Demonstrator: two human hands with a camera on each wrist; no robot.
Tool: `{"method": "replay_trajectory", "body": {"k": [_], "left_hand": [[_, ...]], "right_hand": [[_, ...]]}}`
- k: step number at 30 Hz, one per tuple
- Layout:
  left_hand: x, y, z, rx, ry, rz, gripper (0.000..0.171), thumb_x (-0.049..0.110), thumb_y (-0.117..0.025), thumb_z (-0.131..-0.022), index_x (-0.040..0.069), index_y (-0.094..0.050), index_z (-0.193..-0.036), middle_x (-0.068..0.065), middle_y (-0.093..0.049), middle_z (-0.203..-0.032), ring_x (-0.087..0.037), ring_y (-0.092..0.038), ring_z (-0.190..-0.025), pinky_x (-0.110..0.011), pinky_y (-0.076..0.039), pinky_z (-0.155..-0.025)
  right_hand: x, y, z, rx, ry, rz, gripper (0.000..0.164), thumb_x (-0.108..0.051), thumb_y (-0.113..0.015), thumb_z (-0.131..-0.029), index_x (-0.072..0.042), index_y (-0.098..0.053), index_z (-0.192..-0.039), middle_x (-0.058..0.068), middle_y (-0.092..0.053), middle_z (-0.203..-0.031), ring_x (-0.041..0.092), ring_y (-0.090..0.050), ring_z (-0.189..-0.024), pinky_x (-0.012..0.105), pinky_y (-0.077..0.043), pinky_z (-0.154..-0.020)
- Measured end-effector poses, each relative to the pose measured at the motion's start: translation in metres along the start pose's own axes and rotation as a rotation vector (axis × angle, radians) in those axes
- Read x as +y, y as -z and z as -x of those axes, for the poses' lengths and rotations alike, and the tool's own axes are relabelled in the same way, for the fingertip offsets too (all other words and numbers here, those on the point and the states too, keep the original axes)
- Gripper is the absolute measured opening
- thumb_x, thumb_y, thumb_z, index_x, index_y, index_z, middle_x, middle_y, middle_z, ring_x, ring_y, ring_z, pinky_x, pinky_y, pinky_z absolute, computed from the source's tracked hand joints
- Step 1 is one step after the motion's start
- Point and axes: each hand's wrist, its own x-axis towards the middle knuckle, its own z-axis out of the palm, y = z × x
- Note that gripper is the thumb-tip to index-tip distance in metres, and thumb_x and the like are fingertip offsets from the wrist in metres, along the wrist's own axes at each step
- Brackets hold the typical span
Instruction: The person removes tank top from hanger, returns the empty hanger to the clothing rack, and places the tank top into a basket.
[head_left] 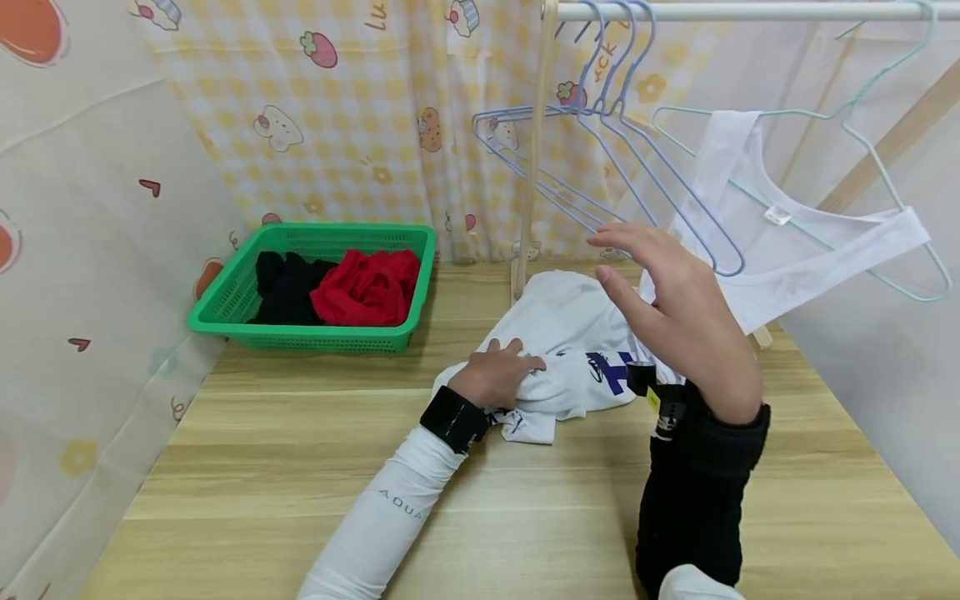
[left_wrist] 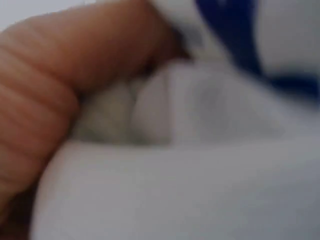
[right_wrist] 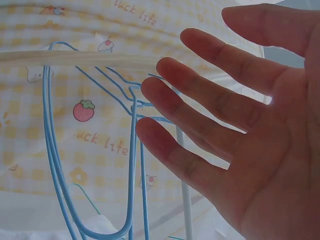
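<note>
A crumpled white shirt (head_left: 570, 333) with dark blue lettering lies on the table. My left hand (head_left: 497, 372) rests on its near left part with fingers spread over the cloth. Close up and blurred in the left wrist view, a digit (left_wrist: 100, 45) of that hand lies against the white cloth (left_wrist: 200, 190). My right hand (head_left: 678, 308) is raised above the shirt, fingers extended, holding nothing. In the right wrist view, its spread fingers (right_wrist: 220, 100) overlap the blue wire hangers (right_wrist: 131, 175), several of which hang together on the rail.
A white rail (head_left: 750, 12) on a wooden post (head_left: 536, 158) crosses the top right. From a green hanger (head_left: 885, 158) there hangs a white tank top (head_left: 787, 250). At the back left stands a green basket (head_left: 322, 337) with black cloth (head_left: 288, 292) and red cloth (head_left: 367, 287).
</note>
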Motion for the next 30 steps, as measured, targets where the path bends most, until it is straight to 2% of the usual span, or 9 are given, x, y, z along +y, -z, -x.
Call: {"method": "replay_trajectory", "body": {"k": [5,8,11,15,18,24,27,30], "left_hand": [[-0.001,-0.003,-0.003,0.072,-0.050,0.006,0.043,-0.003,-0.069,-0.099,0.025,-0.074,-0.131,-0.009,-0.066,-0.120,-0.036,-0.066,-0.100,-0.045,-0.060,-0.077],[-0.003,-0.002,-0.003,0.105,-0.104,0.011,0.038,-0.006,-0.069,-0.098,0.021,-0.077,-0.122,-0.008,-0.068,-0.111,-0.031,-0.068,-0.097,-0.042,-0.060,-0.077],[-0.004,0.007,0.002,0.146,-0.165,0.018,0.037,-0.010,-0.071,-0.095,0.017,-0.078,-0.119,-0.009,-0.068,-0.108,-0.026,-0.068,-0.098,-0.039,-0.060,-0.081],[-0.001,0.026,0.012,0.228,-0.224,0.065,0.038,-0.012,-0.074,-0.092,0.013,-0.077,-0.121,-0.009,-0.067,-0.108,-0.025,-0.066,-0.096,-0.036,-0.059,-0.085],[0.003,0.042,0.022,0.311,-0.268,0.130,0.038,-0.011,-0.075,-0.092,0.013,-0.076,-0.122,-0.009,-0.067,-0.112,-0.023,-0.066,-0.098,-0.034,-0.059,-0.088],[0.014,0.070,0.042,0.536,-0.385,0.288,0.030,-0.003,-0.082,-0.092,0.011,-0.074,-0.118,-0.012,-0.068,-0.126,-0.026,-0.069,-0.116,-0.035,-0.059,-0.100],[0.018,0.081,0.051,0.649,-0.390,0.372,0.031,-0.002,-0.083,-0.089,0.011,-0.073,-0.116,-0.013,-0.067,-0.127,-0.028,-0.070,-0.118,-0.037,-0.060,-0.099],[0.020,0.087,0.055,0.765,-0.351,0.477,0.032,-0.003,-0.082,-0.087,0.010,-0.073,-0.115,-0.015,-0.068,-0.128,-0.030,-0.069,-0.120,-0.039,-0.058,-0.102]], "right_hand": [[0.002,-0.001,-0.002,-0.013,0.005,0.000,0.034,-0.016,-0.063,-0.110,-0.010,-0.067,-0.144,0.012,-0.064,-0.151,0.030,-0.052,-0.149,0.058,-0.043,-0.119],[0.004,-0.002,-0.003,-0.026,0.002,-0.009,0.035,-0.017,-0.063,-0.111,-0.010,-0.067,-0.145,0.013,-0.064,-0.151,0.032,-0.053,-0.148,0.058,-0.042,-0.120],[0.006,-0.002,-0.003,-0.033,-0.004,-0.007,0.035,-0.018,-0.062,-0.111,-0.011,-0.066,-0.145,0.013,-0.063,-0.152,0.033,-0.053,-0.148,0.059,-0.043,-0.119],[0.007,-0.002,-0.004,-0.023,0.001,0.006,0.034,-0.017,-0.063,-0.111,-0.011,-0.068,-0.144,0.011,-0.065,-0.151,0.031,-0.054,-0.148,0.059,-0.044,-0.118],[0.007,-0.001,-0.004,-0.012,0.012,0.008,0.033,-0.016,-0.064,-0.110,-0.011,-0.069,-0.143,0.009,-0.066,-0.149,0.029,-0.054,-0.148,0.057,-0.044,-0.118],[0.010,0.001,-0.005,0.001,0.009,0.007,0.033,-0.015,-0.064,-0.109,-0.010,-0.070,-0.141,0.011,-0.067,-0.148,0.032,-0.056,-0.145,0.057,-0.045,-0.116],[0.010,0.003,-0.005,0.009,0.003,0.013,0.032,-0.014,-0.065,-0.109,-0.010,-0.070,-0.141,0.011,-0.067,-0.148,0.031,-0.058,-0.144,0.055,-0.047,-0.114],[0.010,0.004,-0.004,0.020,0.001,0.021,0.032,-0.014,-0.065,-0.109,-0.011,-0.071,-0.140,0.008,-0.067,-0.148,0.027,-0.060,-0.140,0.042,-0.047,-0.109]]}}
